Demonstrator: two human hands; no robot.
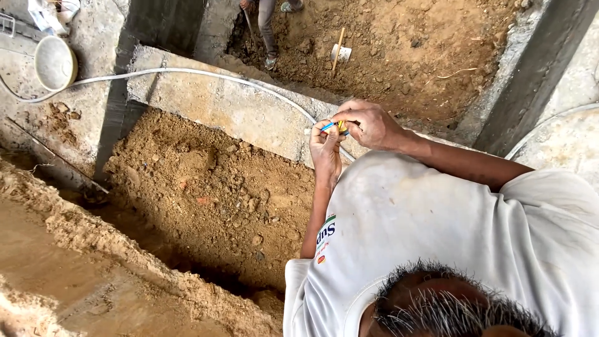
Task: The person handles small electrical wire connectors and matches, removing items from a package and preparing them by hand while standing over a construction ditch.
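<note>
The left hand (326, 150) and the right hand (369, 123) are brought together in front of the chest, just above the concrete beam (237, 112). The left hand is held upright with its fingers curled, and a small bundle of coloured wire ends (336, 127), blue and yellow, is pinched at its fingertips. The right hand is closed from above over the same bundle, thumb and forefinger pressed on it, so both hands are shut on the wires; how tightly cannot be told. The bundle lies between the two hands, touching both, with its short length pointing roughly sideways along the beam toward the left. Neither hand is clearly nearer, since both meet at it.

A white cable (187, 72) is seen running along the top of the beam and ending at the hands. On the near side of the beam a pit of loose brown soil (212, 193) is banked up. Beyond the beam another dug patch is seen, where another person's legs (267, 31) stand and a wooden-handled tool (338, 47) is stuck in the ground. At the far left end of the beam a pale round bowl (55, 62) is tipped on its side.
</note>
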